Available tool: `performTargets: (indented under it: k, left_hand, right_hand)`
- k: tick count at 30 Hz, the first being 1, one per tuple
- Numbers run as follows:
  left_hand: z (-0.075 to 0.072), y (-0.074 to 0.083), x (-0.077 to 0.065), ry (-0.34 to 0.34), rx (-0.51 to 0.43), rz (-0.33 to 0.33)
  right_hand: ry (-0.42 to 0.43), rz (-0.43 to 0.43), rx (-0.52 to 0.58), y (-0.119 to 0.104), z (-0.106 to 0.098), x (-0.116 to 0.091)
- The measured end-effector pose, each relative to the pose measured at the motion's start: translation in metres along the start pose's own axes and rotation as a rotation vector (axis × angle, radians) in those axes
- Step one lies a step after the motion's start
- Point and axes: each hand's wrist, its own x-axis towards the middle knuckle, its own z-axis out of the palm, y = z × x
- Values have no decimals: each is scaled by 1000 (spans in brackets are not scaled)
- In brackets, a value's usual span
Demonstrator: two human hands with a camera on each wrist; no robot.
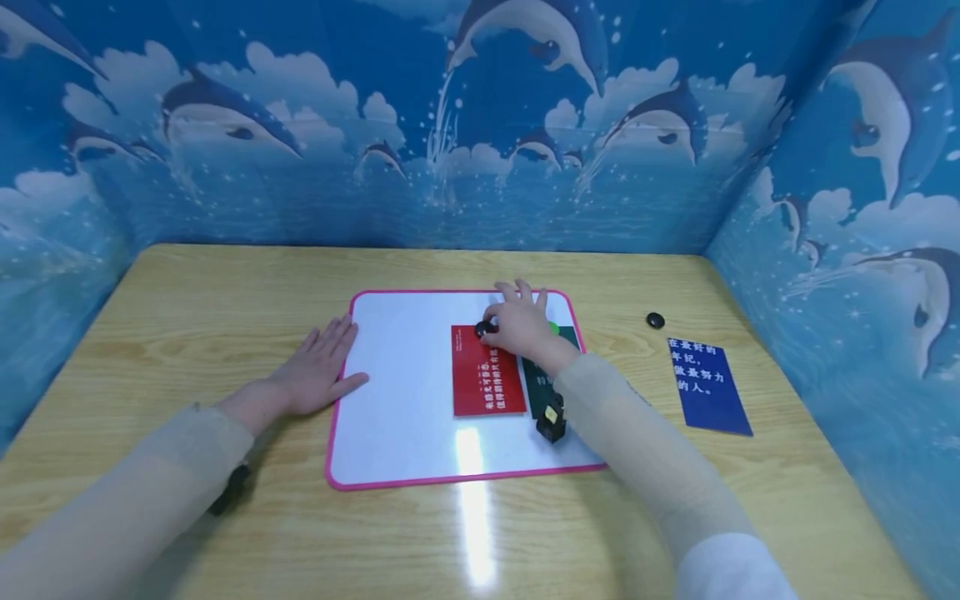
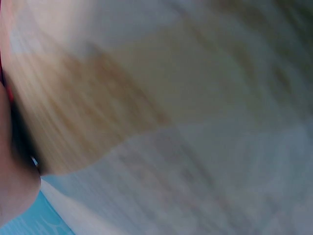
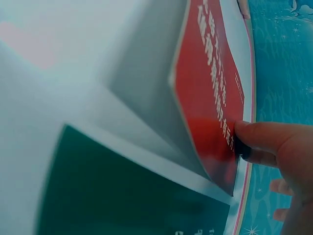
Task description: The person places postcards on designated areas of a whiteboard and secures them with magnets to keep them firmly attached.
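Observation:
A whiteboard (image 1: 405,375) with a pink rim lies on the table. My left hand (image 1: 318,371) rests flat at its left edge, fingers straight and thumb over the rim. Near the top edge of a red card (image 1: 471,375) with white writing, my right hand (image 1: 522,323) pinches a round black magnet (image 1: 483,330) between thumb and finger. In the right wrist view the red card (image 3: 210,103) stands partly off the board, casting a shadow. Right of it lies a dark green card (image 3: 122,191), partly hidden in the head view by my right arm, with a green magnet (image 1: 554,327) at its top.
On the table (image 1: 637,517) to the right lie a blue card (image 1: 708,386) with white writing and another black magnet (image 1: 656,320). Dolphin-printed curtains (image 1: 300,183) stand behind and at the sides. The left wrist view is mostly blurred.

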Motion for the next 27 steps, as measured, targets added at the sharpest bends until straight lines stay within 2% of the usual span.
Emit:
performTargets:
  k: [8, 16, 22, 27]
  left_hand:
    - [-2, 1, -1, -1, -8, -1]
    - [-4, 3, -3, 5, -17, 8]
    - [-1, 3, -5, 14, -22, 3]
    - [1, 2, -2, 29, -23, 13]
  right_hand:
    - [4, 25, 34, 8, -1, -3]
    - [48, 41, 58, 26, -8, -13]
    - [107, 53, 79, 46, -14, -24]
    - [129, 115, 85, 73, -21, -37]
